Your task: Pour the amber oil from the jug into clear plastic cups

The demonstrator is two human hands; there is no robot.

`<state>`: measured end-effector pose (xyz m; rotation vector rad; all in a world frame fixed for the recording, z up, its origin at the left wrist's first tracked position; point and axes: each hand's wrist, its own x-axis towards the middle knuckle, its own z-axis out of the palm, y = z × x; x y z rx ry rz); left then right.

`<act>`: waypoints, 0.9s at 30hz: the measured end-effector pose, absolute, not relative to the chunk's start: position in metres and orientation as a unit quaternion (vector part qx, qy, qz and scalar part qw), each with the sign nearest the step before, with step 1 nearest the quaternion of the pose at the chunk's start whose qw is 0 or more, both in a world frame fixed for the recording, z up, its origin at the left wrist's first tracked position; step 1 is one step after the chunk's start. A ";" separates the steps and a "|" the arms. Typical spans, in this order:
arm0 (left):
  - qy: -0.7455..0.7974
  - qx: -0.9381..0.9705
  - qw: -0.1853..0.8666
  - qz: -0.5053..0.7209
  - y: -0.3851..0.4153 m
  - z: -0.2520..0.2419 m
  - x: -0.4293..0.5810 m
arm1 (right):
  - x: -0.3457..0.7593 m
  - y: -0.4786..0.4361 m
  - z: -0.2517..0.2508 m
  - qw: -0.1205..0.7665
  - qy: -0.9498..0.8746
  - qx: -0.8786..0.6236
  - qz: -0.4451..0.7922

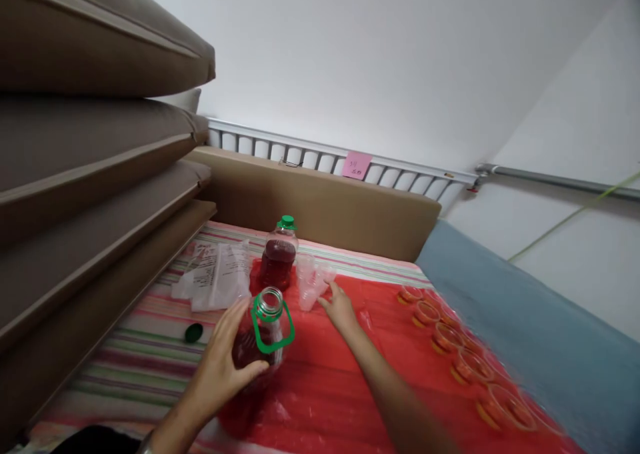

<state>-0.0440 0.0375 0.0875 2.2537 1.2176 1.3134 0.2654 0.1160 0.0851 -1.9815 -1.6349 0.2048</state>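
My left hand (230,354) is wrapped round the side of a clear plastic bottle (245,351) of dark red liquid. The bottle has a green carrying handle at its neck, and its mouth is uncapped. A green cap (193,333) lies on the striped cloth to the left. My right hand (340,307) reaches to a cluster of clear plastic cups (311,284), thumb and fingers apart at their right edge; whether it touches them I cannot tell. Behind stands a second bottle (279,257) of red liquid, with its green cap on.
Clear plastic bags (220,284) with print lie left of the bottles. Several clear cups (447,337) stand in rows along the right of the red plastic sheet (330,381). Stacked brown cushions (100,141) rise at the left; a brown panel (320,204) and radiator (260,147) are behind.
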 end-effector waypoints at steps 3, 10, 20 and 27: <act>0.422 0.772 0.146 0.453 0.036 0.089 -0.043 | 0.253 0.129 0.079 0.247 -0.609 -0.750 0.076; 0.424 0.766 0.178 0.449 0.036 0.090 -0.042 | 0.253 0.150 0.083 0.189 -0.614 -0.761 0.089; 0.411 0.767 0.165 0.465 0.035 0.091 -0.044 | 0.275 0.090 0.099 0.204 -0.610 -0.764 0.056; 0.409 0.769 0.153 0.466 0.038 0.092 -0.044 | 0.288 0.058 0.110 0.217 -0.583 -0.782 0.026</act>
